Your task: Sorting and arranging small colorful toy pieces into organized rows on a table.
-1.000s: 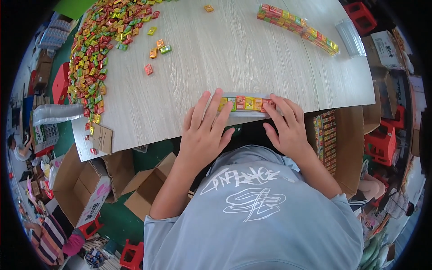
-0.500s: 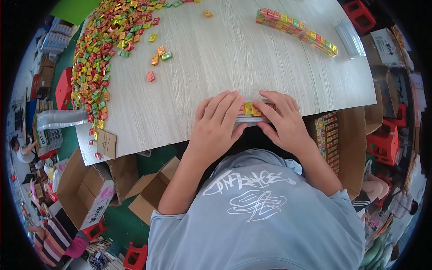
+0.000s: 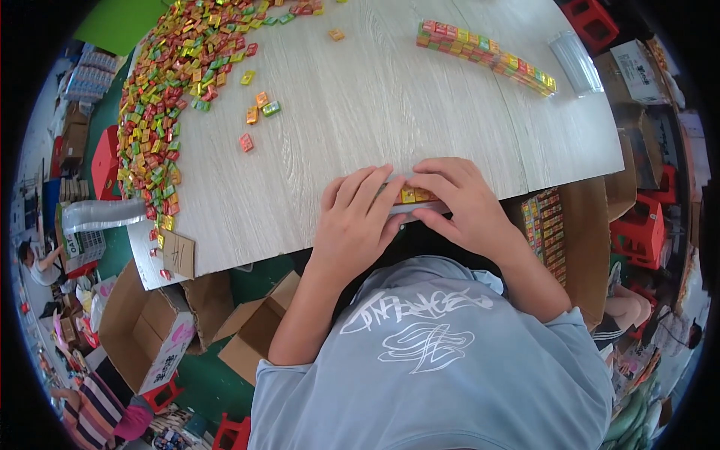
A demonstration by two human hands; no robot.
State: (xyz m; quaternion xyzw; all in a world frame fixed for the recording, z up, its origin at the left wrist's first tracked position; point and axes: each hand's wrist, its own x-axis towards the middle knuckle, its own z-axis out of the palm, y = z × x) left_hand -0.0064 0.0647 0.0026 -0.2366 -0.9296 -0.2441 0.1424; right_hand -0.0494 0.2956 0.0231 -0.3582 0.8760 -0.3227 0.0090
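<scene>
At the table's near edge, my left hand (image 3: 351,217) and my right hand (image 3: 471,208) grip a clear plastic tray (image 3: 417,208) from its two ends. Inside it lies a row of small yellow and orange wrapped sweets (image 3: 409,195), visible only in the gap between my hands. Fingers bend over the far side while both thumbs press along the near side. My fingers hide the tray's ends. A few loose sweets (image 3: 252,115) lie farther left, and a long block of stacked sweets (image 3: 487,56) rests at the far right.
A large heap of mixed sweets (image 3: 161,97) covers the table's left side. Nested clear trays lie at the left edge (image 3: 101,216) and far right (image 3: 576,64). A carton (image 3: 585,247) with packed sweets stands by my right arm; open cartons (image 3: 146,330) stand at lower left.
My right hand has shifted left, nearer my left hand, and its fingers now cover more of the row. Less of the sweets shows between my hands.
</scene>
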